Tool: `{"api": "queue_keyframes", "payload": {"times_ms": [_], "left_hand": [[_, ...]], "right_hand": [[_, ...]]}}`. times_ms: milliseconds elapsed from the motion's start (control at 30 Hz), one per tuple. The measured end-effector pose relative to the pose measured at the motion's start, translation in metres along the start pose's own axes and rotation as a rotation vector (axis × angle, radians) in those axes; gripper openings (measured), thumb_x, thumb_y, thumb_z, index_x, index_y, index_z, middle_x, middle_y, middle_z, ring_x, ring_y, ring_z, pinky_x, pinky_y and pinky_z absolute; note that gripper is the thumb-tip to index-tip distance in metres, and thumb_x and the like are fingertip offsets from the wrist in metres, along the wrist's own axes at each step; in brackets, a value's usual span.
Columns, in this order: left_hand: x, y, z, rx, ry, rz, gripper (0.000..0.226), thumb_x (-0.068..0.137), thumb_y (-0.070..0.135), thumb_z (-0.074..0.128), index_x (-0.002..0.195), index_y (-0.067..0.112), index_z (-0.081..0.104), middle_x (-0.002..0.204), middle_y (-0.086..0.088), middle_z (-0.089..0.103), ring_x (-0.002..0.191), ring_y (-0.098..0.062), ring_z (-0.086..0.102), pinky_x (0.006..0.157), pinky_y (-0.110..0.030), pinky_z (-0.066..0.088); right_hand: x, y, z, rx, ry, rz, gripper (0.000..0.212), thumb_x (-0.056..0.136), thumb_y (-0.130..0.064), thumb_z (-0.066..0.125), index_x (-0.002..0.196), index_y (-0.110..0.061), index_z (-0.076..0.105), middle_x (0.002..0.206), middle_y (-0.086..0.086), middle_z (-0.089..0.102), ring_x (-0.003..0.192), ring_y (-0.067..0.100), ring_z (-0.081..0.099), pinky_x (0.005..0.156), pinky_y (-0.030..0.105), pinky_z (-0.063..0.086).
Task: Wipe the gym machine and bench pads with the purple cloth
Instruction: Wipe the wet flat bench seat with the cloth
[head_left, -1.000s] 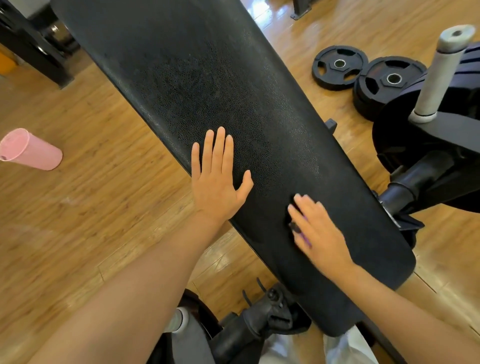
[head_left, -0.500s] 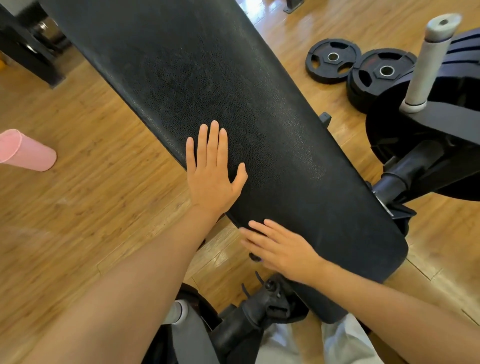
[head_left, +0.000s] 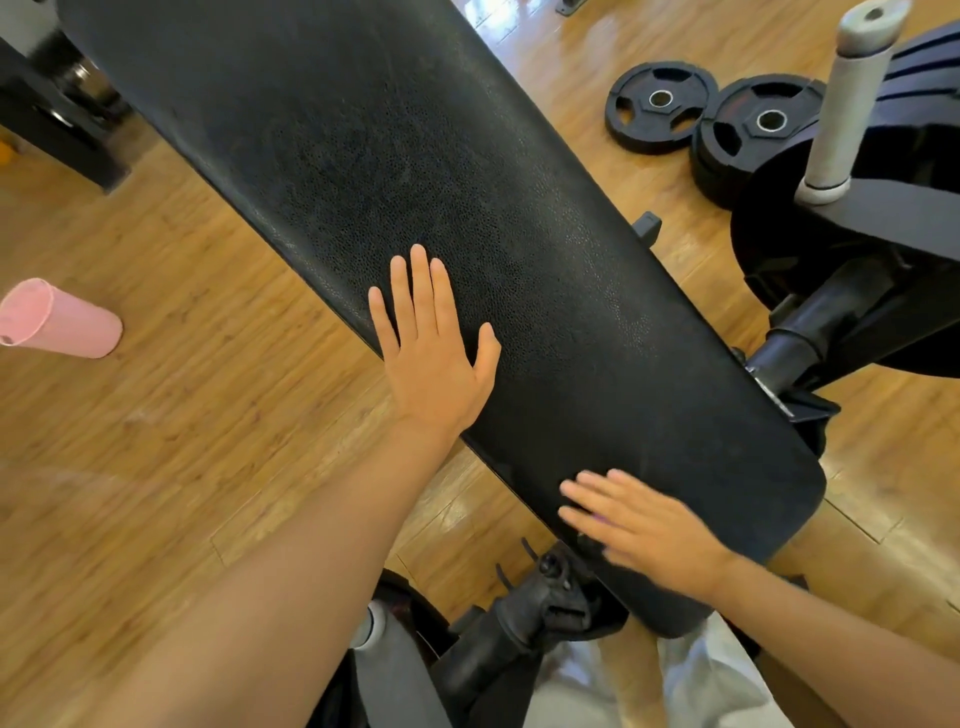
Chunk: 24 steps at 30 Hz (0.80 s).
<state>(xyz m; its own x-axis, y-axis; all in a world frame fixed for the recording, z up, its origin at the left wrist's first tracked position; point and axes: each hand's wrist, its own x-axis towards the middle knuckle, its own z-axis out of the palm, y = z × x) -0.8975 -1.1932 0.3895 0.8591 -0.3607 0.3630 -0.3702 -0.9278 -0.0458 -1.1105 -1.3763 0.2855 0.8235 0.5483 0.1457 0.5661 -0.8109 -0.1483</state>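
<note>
Wood-plank floor (head_left: 171, 457). Black textured bench pad (head_left: 467, 218) runs diagonally from 11 o'clock to 5 o'clock. Two black weight plates (head_left: 662, 106) flat on floor at 1 o'clock, beside a grey-sleeved post (head_left: 847, 98). Pink cup (head_left: 57, 319) at 9 o'clock lies on its side; contents not visible. Left hand (head_left: 434, 353) flat on pad, fingers straight. Right hand (head_left: 644, 525) at 5 o'clock, blurred, fingers extended, pressing down; purple cloth (head_left: 597, 518) shows only as a sliver beneath it.
</note>
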Motion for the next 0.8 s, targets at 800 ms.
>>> {"api": "queue_keyframes", "payload": {"times_ms": [800], "left_hand": [[-0.043,0.041,0.006,-0.050,-0.064,0.128,0.069,0.099,0.038,0.047,0.155,0.002,0.029,0.163,-0.021,0.019,0.152,-0.036,0.016,0.123,-0.051,0.015]], "right_hand": [[-0.014,0.029,0.000,0.003,0.056,0.145,0.092,0.074,-0.026,0.083,0.148,-0.011,0.032,0.157,0.010,0.026,0.141,0.029,0.030,0.113,0.045,0.025]]}}
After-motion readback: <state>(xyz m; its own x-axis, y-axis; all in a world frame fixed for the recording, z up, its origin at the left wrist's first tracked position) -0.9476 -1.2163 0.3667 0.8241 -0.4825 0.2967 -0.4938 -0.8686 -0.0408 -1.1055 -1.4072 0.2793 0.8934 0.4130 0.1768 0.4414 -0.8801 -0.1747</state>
